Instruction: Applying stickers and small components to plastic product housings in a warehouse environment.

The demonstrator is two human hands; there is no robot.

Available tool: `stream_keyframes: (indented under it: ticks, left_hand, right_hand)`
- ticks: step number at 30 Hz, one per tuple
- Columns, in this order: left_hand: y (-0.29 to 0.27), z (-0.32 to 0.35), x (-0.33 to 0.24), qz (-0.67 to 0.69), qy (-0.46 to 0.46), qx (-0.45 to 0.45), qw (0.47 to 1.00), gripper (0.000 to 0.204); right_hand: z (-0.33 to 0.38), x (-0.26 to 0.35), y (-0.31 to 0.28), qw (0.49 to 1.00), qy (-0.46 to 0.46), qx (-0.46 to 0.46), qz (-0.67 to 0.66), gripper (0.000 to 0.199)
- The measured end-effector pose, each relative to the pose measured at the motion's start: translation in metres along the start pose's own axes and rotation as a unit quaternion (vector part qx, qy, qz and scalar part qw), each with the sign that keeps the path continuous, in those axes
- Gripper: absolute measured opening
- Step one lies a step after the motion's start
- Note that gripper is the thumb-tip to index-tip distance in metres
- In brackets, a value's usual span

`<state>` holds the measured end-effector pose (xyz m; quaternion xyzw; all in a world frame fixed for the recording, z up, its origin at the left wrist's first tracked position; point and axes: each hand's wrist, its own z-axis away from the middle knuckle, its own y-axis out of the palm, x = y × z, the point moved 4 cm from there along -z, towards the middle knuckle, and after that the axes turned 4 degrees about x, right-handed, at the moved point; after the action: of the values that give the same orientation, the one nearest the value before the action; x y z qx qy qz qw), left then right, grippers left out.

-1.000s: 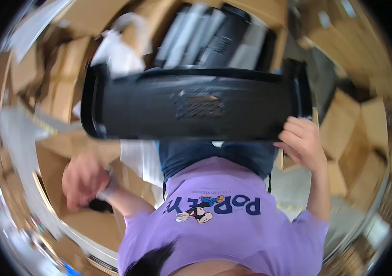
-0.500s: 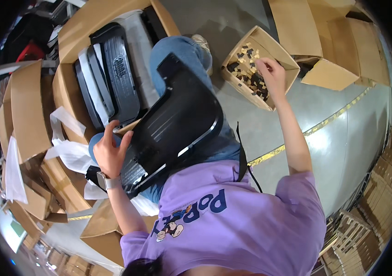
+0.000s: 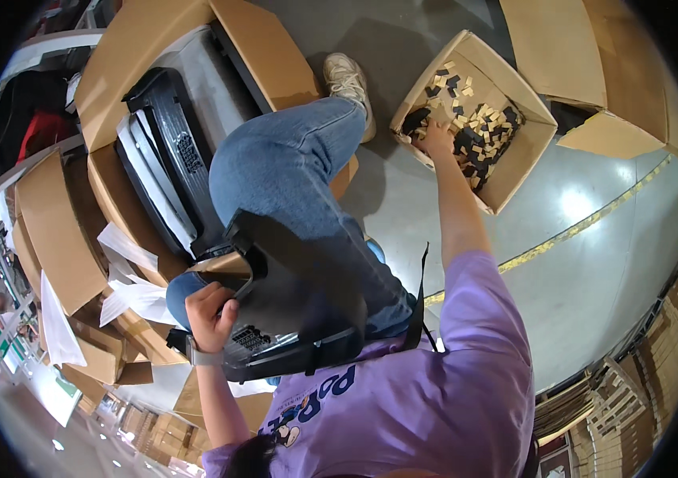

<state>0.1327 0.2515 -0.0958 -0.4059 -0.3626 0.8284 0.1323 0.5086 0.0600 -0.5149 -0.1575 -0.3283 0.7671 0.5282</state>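
Across my lap lies a black moulded plastic panel, tilted, its near edge towards my shirt. The fingers of my left hand are closed round its left edge. My right hand reaches down into a cardboard box on the floor at the right. Inside the box are many small black and tan pieces. The fingertips of that hand are buried among the pieces, so whether they grip one does not show.
On the left, a large open carton holds several stacked black panels with white sheets between them. More cartons and white wrapping lie beside it. An open carton stands at the far right; yellow tape crosses the floor.
The panel has turned and tipped towards me. My left hand has closed on its edge. My right hand has gone deeper into the box, to its left side. The view has shifted.
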Motion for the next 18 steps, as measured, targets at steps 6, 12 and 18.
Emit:
stream_keyframes:
  ticks: [6,12,18]
  left_hand:
    - [0.008,-0.019,-0.003,0.014,0.026,0.013,0.999,0.045]
    - [0.009,-0.013,-0.005,-0.023,0.022,-0.024,0.999,0.042]
    - [0.01,-0.007,-0.01,-0.015,0.035,-0.048,0.998,0.036]
  right_hand:
    - [-0.061,-0.026,0.056,0.996,-0.07,0.046,0.022,0.048]
    - [-0.042,-0.049,0.014,0.992,-0.077,-0.024,-0.102,0.036]
    - [-0.013,-0.082,-0.013,0.892,0.035,-0.006,-0.451,0.019]
